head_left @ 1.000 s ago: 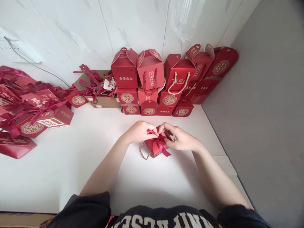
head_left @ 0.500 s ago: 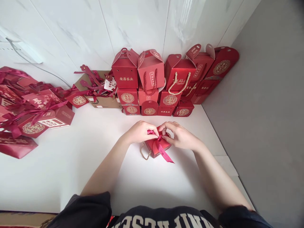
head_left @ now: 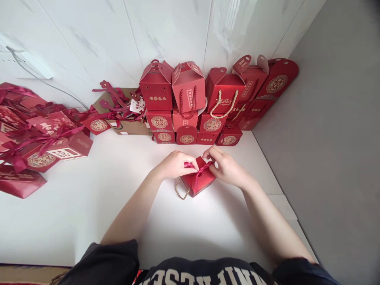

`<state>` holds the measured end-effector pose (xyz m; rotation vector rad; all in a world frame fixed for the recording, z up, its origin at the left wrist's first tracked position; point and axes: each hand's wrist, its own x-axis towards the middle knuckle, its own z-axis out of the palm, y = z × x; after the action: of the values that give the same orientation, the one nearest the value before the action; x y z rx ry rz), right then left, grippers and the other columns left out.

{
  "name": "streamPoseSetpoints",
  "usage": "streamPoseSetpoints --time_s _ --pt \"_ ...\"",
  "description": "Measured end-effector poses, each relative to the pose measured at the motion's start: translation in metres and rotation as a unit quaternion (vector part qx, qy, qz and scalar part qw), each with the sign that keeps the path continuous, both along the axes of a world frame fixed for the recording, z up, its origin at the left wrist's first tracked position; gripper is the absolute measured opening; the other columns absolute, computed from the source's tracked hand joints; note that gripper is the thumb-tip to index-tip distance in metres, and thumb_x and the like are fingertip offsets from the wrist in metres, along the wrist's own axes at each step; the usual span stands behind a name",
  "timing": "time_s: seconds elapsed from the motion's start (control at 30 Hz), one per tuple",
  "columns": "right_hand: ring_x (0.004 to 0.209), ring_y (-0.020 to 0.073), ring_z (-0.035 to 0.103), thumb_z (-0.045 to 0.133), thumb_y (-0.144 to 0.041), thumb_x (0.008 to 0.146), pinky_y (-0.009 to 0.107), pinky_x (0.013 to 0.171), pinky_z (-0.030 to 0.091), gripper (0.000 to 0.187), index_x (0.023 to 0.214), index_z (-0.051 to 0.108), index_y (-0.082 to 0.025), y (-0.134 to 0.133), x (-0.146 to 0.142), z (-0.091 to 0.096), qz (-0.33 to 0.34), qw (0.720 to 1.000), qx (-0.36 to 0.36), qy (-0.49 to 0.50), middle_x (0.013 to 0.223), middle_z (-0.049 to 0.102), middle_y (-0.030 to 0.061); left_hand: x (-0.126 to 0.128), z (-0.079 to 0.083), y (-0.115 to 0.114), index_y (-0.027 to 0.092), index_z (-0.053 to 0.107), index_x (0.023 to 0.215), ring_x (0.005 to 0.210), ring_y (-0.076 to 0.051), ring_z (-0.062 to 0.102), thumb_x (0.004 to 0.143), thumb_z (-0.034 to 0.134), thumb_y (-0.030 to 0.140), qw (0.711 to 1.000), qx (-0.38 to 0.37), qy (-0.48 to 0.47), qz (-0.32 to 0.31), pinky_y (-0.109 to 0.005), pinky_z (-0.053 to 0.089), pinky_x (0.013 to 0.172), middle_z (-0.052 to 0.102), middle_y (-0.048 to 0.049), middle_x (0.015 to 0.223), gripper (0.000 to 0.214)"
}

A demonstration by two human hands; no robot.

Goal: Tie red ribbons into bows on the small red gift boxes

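Observation:
A small red gift box [head_left: 204,184] lies on the white table in front of me, with a gold rope handle [head_left: 181,190] looped out at its left. Across its top runs a crimson ribbon [head_left: 196,180], gathered at a knot near the middle. My left hand [head_left: 177,164] pinches the ribbon's left loop beside the knot, thumb and forefinger pressed together. On the other side, my right hand [head_left: 225,166] has the ribbon's right part between thumb and fingers, its forefinger curled above the box.
Stacked red gift boxes [head_left: 190,118] stand against the tiled wall behind. A brown carton [head_left: 130,127] with ribbons and tags sits left of them. More beribboned boxes [head_left: 71,146] are heaped at far left. A grey panel [head_left: 320,138] bounds the table's right.
My right hand has moved slightly right and away from the knot, drawing ribbon rightward. The loose ribbon end that hung over the box's front is gone from there. My left hand stays put.

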<state>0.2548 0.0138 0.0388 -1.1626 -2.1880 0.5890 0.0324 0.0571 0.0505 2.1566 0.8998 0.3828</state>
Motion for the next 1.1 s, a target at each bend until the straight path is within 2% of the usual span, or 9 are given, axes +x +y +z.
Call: streamPoseSetpoints --time_s 0.17,0.3,0.5,0.57,0.63,0.73,0.8,0.93,1.1 --pt "0.08 0.0224 0.054 0.042 0.002 0.074 0.035 0.078 0.042 0.034 0.097 0.054 -0.02 0.005 0.0 -0.003 -0.078 0.984 0.091 -0.134 0.094 0.057 0.0078 0.0 0.001 -0.001 0.02 0.077 0.08 0.07 -0.013 0.063 0.08 0.063 0.022 1.0 0.001 0.002 -0.004 -0.023 0.047 0.067 0.075 0.0 0.078 0.013" --pt "0.086 0.0256 0.056 0.044 0.002 0.074 0.036 0.076 0.04 0.032 0.094 0.057 -0.02 0.011 0.011 -0.004 -0.15 0.964 0.138 -0.171 0.095 0.06 0.0098 0.0 0.003 -0.001 0.022 0.077 0.08 0.068 -0.013 0.063 0.079 0.066 0.025 1.0 -0.001 -0.002 -0.002 -0.022 0.046 0.065 0.074 0.0001 0.076 0.012" --pt "0.097 0.0293 0.059 0.047 -0.004 0.08 0.041 0.081 0.041 0.028 0.1 0.06 -0.02 0.016 0.055 0.0 -0.259 0.94 0.113 -0.191 0.104 0.065 0.0107 -0.001 0.003 0.0 0.021 0.078 0.08 0.069 -0.014 0.064 0.078 0.07 0.028 1.0 0.0 -0.01 -0.007 -0.024 0.047 0.067 0.075 -0.0015 0.078 0.01" --pt "0.106 0.0313 0.058 0.053 -0.008 0.079 0.044 0.086 0.043 0.03 0.105 0.061 -0.021 0.014 0.067 0.002 -0.204 0.96 0.047 -0.186 0.111 0.065 0.0104 -0.002 0.003 0.001 0.022 0.078 0.08 0.071 -0.014 0.064 0.078 0.069 0.027 1.0 -0.007 -0.009 -0.011 -0.024 0.047 0.068 0.075 -0.0015 0.08 0.011" --pt "0.113 0.0297 0.057 0.056 -0.013 0.081 0.044 0.093 0.043 0.03 0.109 0.062 -0.023 0.01 0.071 0.006 -0.102 0.984 -0.033 -0.143 0.118 0.063 0.0088 -0.003 0.002 0.001 0.022 0.078 0.082 0.073 -0.014 0.065 0.08 0.067 0.025 1.0 -0.017 -0.003 -0.02 -0.023 0.048 0.069 0.075 -0.0011 0.082 0.012" --pt "0.118 0.0245 0.056 0.051 -0.022 0.09 0.041 0.1 0.043 0.022 0.109 0.063 -0.026 0.005 0.061 0.013 0.009 0.994 -0.099 -0.04 0.125 0.061 0.0066 -0.004 0.001 0.002 0.021 0.078 0.083 0.074 -0.014 0.065 0.08 0.066 0.023 0.999 -0.022 -0.001 -0.032 -0.023 0.048 0.071 0.076 -0.0009 0.084 0.013" --pt "0.11 0.0225 0.059 0.045 -0.033 0.097 0.038 0.096 0.045 0.021 0.106 0.062 -0.025 0.004 0.047 0.015 0.022 0.99 -0.138 0.019 0.119 0.063 0.0064 -0.004 0.001 0.002 0.021 0.078 0.084 0.074 -0.014 0.065 0.08 0.066 0.023 0.999 -0.018 -0.005 -0.036 -0.023 0.048 0.071 0.076 -0.0009 0.083 0.013" --pt "0.092 0.0206 0.063 0.04 -0.052 0.098 0.036 0.083 0.048 0.034 0.101 0.057 -0.024 0.008 0.023 0.006 -0.018 0.965 -0.255 0.051 0.099 0.067 0.0042 -0.004 0.0 0.001 0.021 0.079 0.083 0.072 -0.014 0.065 0.08 0.066 0.023 0.999 -0.012 -0.011 -0.036 -0.022 0.047 0.069 0.075 -0.0009 0.082 0.013" --pt "0.081 0.0175 0.063 0.046 -0.06 0.093 0.033 0.077 0.049 0.039 0.098 0.053 -0.022 0.014 0.013 -0.011 0.001 0.942 -0.324 0.091 0.089 0.068 0.0024 -0.004 0.0 0.002 0.021 0.079 0.082 0.07 -0.013 0.063 0.08 0.067 0.024 0.999 -0.006 -0.007 -0.034 -0.022 0.047 0.067 0.075 -0.0011 0.08 0.012"
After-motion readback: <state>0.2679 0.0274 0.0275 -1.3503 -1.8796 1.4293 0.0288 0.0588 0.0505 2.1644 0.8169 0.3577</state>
